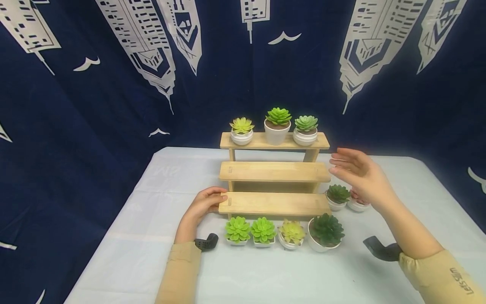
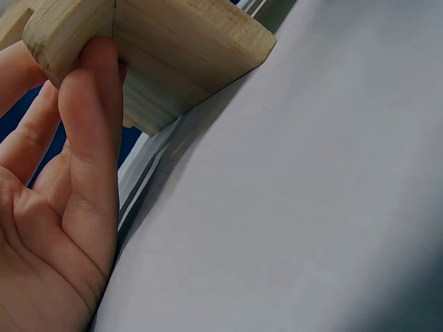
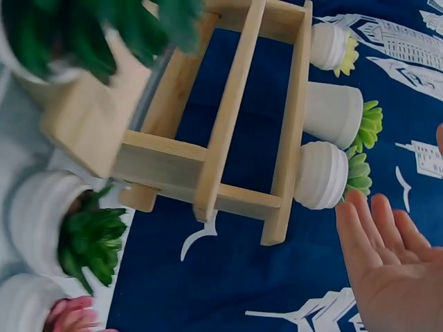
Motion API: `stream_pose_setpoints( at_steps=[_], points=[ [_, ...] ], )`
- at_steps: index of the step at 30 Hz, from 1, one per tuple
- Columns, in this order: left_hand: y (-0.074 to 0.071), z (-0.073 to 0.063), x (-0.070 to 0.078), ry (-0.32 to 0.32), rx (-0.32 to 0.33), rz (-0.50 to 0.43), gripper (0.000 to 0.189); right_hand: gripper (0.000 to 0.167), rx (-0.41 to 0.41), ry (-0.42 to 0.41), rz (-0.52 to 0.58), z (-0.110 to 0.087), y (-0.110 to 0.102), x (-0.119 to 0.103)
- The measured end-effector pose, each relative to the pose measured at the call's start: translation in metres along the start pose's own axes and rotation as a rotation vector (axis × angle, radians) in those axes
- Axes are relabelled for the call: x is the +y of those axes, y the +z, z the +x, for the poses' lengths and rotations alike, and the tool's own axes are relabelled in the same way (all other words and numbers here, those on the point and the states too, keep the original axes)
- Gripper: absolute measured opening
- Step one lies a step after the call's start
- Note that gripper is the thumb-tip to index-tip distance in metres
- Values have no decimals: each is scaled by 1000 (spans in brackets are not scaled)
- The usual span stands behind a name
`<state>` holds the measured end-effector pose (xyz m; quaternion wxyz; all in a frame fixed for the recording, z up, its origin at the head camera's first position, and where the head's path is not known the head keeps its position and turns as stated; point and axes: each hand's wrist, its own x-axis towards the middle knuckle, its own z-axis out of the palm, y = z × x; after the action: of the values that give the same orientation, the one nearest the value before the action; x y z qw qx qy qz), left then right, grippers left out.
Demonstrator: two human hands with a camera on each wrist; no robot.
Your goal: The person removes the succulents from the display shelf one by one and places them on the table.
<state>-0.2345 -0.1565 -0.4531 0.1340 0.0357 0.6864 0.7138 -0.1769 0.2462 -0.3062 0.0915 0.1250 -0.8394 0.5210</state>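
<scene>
A three-tier wooden plant stand point(image 1: 275, 203) stands on the table. My left hand point(image 1: 203, 204) grips the left end of its lowest plank; in the left wrist view its fingers and thumb touch the wooden corner point(image 2: 201, 48). To the right of the stand, my right hand point(image 1: 360, 175) hovers with extended fingers and holds nothing. Below it are a dark green potted succulent point(image 1: 338, 196) and a pink potted succulent point(image 1: 357, 203), partly hidden by that hand. On the top tier sit a yellow-green succulent point(image 1: 241, 131), a taller-potted green one point(image 1: 277, 126) and a pale green one point(image 1: 305, 130).
In front of the stand is a row of potted succulents: two bright green ones point(image 1: 238, 230), a yellowish one point(image 1: 291, 234) and a larger dark green one point(image 1: 325, 232). A white cloth point(image 1: 265, 278) covers the table. Behind hangs a navy curtain point(image 1: 228, 84) with white building prints.
</scene>
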Motion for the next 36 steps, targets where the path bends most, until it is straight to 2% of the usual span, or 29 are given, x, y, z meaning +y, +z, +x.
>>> stream_pose_setpoints(
  at_steps=[12,21,27,36],
  points=[
    [-1,2,-3,-1,6,9,33,75,79,149,-31,55,1,-24],
    [-1,2,-3,-2,14,13,33,91,30,243,-87,84,15,-21],
    [0,2,-2,4,13,14,34,92,-7,238,-124,99,23,-16],
    [-1,3,-3,-5,16,16,33,92,24,271,-161,106,31,-12]
  ],
)
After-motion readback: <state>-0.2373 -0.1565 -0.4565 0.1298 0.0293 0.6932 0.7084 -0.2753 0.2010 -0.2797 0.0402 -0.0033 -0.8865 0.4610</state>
